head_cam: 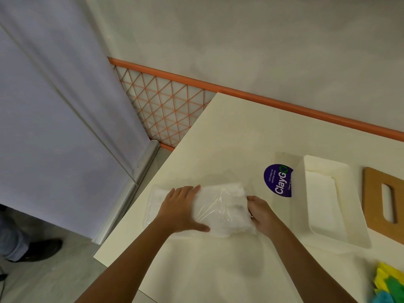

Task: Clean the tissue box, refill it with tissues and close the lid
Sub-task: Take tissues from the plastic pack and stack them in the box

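**Tissue pack held down mid-desk, box open off to the right**

A plastic-wrapped tissue pack [220, 208] is pinned flat on the cream desk [218, 270]. It's pressed from above by the left hand [181, 206], fingers pretty much straight. Its right end is gripped by the right hand [261, 213], fingers curled in. The white tissue box [323, 167] is parked open further right. Its wooden lid [371, 193] is laid just beside it, and a purple ClayGo sticker [278, 180] is stuck between pack and box.
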